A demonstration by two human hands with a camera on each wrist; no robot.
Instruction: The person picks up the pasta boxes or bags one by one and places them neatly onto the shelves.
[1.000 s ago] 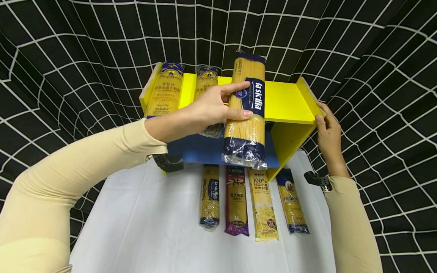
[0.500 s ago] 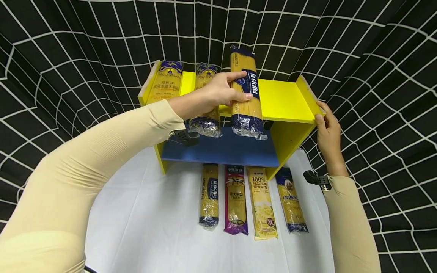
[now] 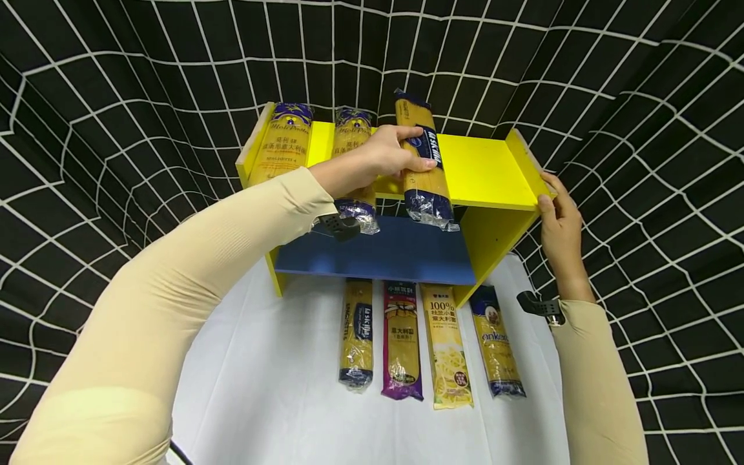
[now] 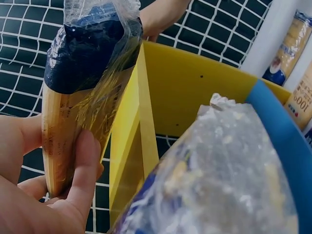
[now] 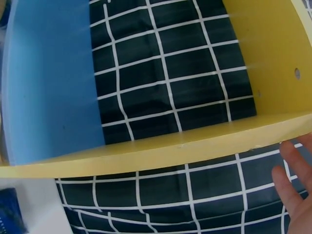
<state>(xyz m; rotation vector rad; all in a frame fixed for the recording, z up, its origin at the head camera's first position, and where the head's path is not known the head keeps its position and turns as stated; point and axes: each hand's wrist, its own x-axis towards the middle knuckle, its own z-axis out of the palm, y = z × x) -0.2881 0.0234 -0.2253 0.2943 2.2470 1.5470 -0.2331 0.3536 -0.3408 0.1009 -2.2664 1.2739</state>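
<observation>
My left hand [image 3: 386,155] grips a pack of la sicilia spaghetti [image 3: 430,187] by its left side, thumb across the front. The pack stands tilted at the yellow top level of a small shelf [image 3: 482,168], its blue lower end overhanging the front edge. In the left wrist view the fingers wrap the pack [image 4: 87,53]; whether it touches the shelf is unclear. My right hand [image 3: 562,232] holds the shelf's right side panel near the upper front corner. Two Moli spaghetti packs lean on the top level: one at the far left [image 3: 285,145], another [image 3: 351,132] partly behind my left arm.
Below the top is a blue shelf board [image 3: 378,252]. On the white cloth [image 3: 261,374] in front lie a la sicilia pack [image 3: 356,336], a purple-edged pasta pack [image 3: 402,342], a pale yellow pasta pack [image 3: 447,349] and a blue-ended pasta pack [image 3: 496,342]. Black grid cloth surrounds everything.
My left hand has carried the spaghetti pack up and back to the top level, then slightly right. Its lower end has risen clear of the blue board's front. My right hand stays put.
</observation>
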